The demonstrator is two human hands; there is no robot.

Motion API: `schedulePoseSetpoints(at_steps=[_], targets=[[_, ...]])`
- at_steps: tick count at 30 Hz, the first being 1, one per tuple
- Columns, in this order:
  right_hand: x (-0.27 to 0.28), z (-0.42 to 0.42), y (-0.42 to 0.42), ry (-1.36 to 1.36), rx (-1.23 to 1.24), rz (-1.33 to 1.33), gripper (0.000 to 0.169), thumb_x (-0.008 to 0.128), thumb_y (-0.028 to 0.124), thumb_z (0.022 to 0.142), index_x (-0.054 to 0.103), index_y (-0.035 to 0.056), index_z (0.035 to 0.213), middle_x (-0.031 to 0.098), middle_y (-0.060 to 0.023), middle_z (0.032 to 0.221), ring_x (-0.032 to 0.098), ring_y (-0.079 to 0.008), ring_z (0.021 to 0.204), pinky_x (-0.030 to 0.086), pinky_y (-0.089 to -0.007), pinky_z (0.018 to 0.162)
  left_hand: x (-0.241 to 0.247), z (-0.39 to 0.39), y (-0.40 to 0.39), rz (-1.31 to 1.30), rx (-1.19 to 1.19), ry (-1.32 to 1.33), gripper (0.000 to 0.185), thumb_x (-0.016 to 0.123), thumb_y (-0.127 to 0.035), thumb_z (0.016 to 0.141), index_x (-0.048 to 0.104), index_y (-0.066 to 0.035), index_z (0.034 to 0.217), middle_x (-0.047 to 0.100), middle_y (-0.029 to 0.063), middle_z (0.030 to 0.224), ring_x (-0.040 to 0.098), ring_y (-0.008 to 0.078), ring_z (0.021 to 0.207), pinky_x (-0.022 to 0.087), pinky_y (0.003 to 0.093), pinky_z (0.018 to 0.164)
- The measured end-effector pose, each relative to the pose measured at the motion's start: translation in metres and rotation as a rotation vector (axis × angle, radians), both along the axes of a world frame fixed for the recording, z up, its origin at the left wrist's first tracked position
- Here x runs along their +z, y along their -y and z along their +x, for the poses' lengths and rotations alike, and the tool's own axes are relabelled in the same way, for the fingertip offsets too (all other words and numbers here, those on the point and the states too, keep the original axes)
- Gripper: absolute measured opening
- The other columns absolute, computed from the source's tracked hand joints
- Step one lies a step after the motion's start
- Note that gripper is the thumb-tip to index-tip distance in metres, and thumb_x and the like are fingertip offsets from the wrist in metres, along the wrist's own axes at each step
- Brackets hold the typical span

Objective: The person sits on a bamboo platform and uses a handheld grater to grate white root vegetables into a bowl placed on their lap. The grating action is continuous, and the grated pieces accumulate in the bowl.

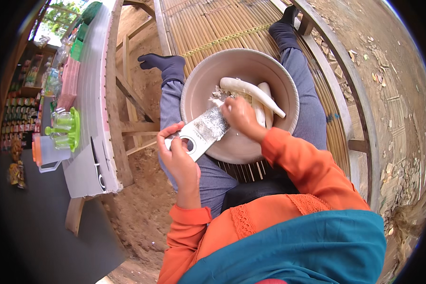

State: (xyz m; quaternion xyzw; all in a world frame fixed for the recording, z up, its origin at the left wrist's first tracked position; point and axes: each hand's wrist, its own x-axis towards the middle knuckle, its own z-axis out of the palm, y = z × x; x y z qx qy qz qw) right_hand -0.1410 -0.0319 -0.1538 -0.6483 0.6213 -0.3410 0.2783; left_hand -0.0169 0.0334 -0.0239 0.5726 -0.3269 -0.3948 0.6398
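My left hand [179, 159] grips the handle end of a flat metal grater [210, 122], its thumb at the round hole. The grater slants over the near left rim of a wide plastic basin [202, 78] between my legs. White shreds cling to its rough face. At the grater's upper end, my right hand [242, 115], slightly blurred, is closed around a white root piece [216, 102], mostly hidden by the fingers. Several peeled white roots, probably cassava, lie in the basin, a long one [250, 93] on top. Grated bits [218, 91] are heaped beside them.
I sit on a bamboo-slat bench [213, 21] with a wooden rail [355, 71] at right. On the table [92, 88] at left lie a knife [96, 163], a green rack with clear cups [69, 129], a pitcher [51, 152] and a pink basket [70, 80].
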Motion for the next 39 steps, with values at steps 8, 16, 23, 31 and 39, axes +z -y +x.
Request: schedulePoseSetpoints(at_steps=[8, 16, 23, 31, 39], targets=[[-0.010, -0.011, 0.019, -0.015, -0.108, 0.073, 0.019, 0.057, 0.025, 0.082, 0.061, 0.0068, 0.082, 0.058, -0.0200, 0.085, 0.059, -0.0375, 0.080, 0.048, -0.0477, 0.070, 0.005, -0.012, 0.000, -0.009, -0.048, 0.080, 0.020, 0.038, 0.003, 0.082, 0.048, -0.001, 0.099, 0.057, 0.0131, 0.104, 0.052, 0.0130, 0.088, 0.043, 0.0252, 0.074], [0.045, 0.002, -0.041, 0.106, 0.053, 0.024, 0.021, 0.059, 0.027, 0.083, 0.060, 0.0067, 0.082, 0.056, -0.0191, 0.082, 0.059, -0.0364, 0.075, 0.046, -0.0462, 0.066, 0.002, -0.004, 0.001, -0.029, 0.000, -0.007, 0.020, 0.038, 0.003, 0.081, 0.048, 0.000, 0.098, 0.057, 0.0133, 0.103, 0.054, 0.0152, 0.092, 0.044, 0.0239, 0.076], [-0.029, -0.019, 0.044, 0.024, -0.092, 0.175, 0.019, 0.057, 0.023, 0.079, 0.063, 0.0048, 0.078, 0.060, -0.0223, 0.079, 0.061, -0.0383, 0.078, 0.049, -0.0475, 0.068, 0.007, -0.014, -0.006, -0.006, -0.083, 0.205, 0.018, 0.038, 0.003, 0.083, 0.048, 0.001, 0.097, 0.057, 0.0149, 0.105, 0.055, 0.0179, 0.095, 0.046, 0.0273, 0.080], [0.022, -0.004, -0.018, 0.114, -0.018, -0.021, 0.015, 0.062, 0.023, 0.080, 0.060, 0.0078, 0.079, 0.054, -0.0173, 0.077, 0.058, -0.0362, 0.074, 0.048, -0.0458, 0.067, 0.007, -0.009, 0.000, 0.006, -0.032, 0.084, 0.018, 0.037, 0.003, 0.084, 0.048, 0.000, 0.098, 0.057, 0.0134, 0.105, 0.054, 0.0156, 0.091, 0.045, 0.0266, 0.079], [0.018, 0.000, -0.009, 0.017, 0.022, 0.048, 0.020, 0.056, 0.026, 0.083, 0.060, 0.0069, 0.081, 0.057, -0.0184, 0.081, 0.059, -0.0368, 0.075, 0.048, -0.0453, 0.069, 0.001, -0.003, -0.005, -0.021, 0.010, 0.060, 0.019, 0.037, 0.004, 0.083, 0.048, 0.000, 0.098, 0.057, 0.0130, 0.106, 0.054, 0.0133, 0.089, 0.044, 0.0247, 0.076]])
